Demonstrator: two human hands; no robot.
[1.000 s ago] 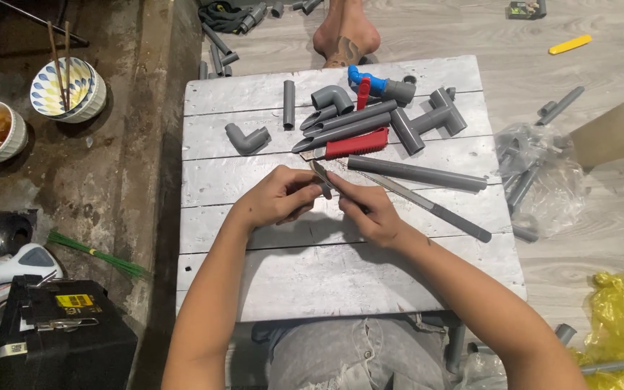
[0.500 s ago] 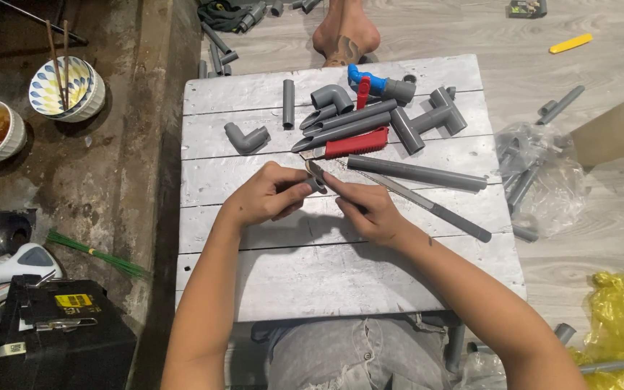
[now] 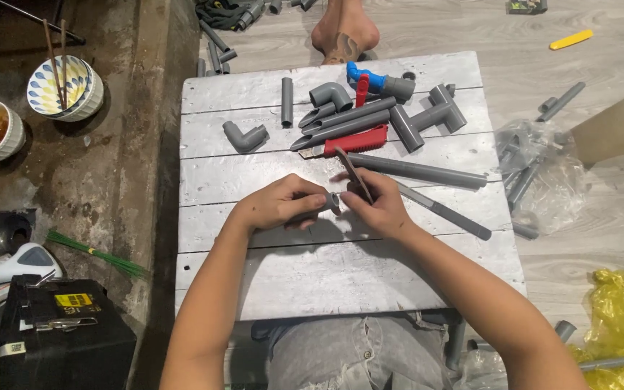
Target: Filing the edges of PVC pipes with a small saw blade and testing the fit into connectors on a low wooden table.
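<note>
From my feed: short grey pipe piece [image 3: 317, 207] sits mid-table, gripped in left hand [image 3: 279, 204], fingers curled round it, thumb on top. Its long axis runs roughly left-right across the white plank table [image 3: 341, 278], open end pointing right twd the right hand [image 3: 375, 206]. So the piece lies directly between the two hands, L hand owns it, R hand just beside the open end, prob touching the rim but I can't tell for sure. R hand is pinched on a thin dark blade-like tool [image 3: 352, 172]; tool's long axis goes up and slightly left, away from the body, tip standing free above the knuckles, lower end hidden in the fingers. Whether it's a knife or a file I can't tell, too small. Both wrists low, close to the tabletop, forearms coming in from bottom of view and converging on the piece; L elbow tucked, R forearm angled in from lower right. Behind the hands, well apart from the piece: long grey pipe [image 3: 417, 172] lying across the planks, a red-handled cutter [image 3: 355, 141] just beyond it, grey elbow fitting [image 3: 245, 137] to the far left, a cluster of T-fittings [image 3: 431, 115] far right. Nothing btwn the hands but the piece itself.
</note>
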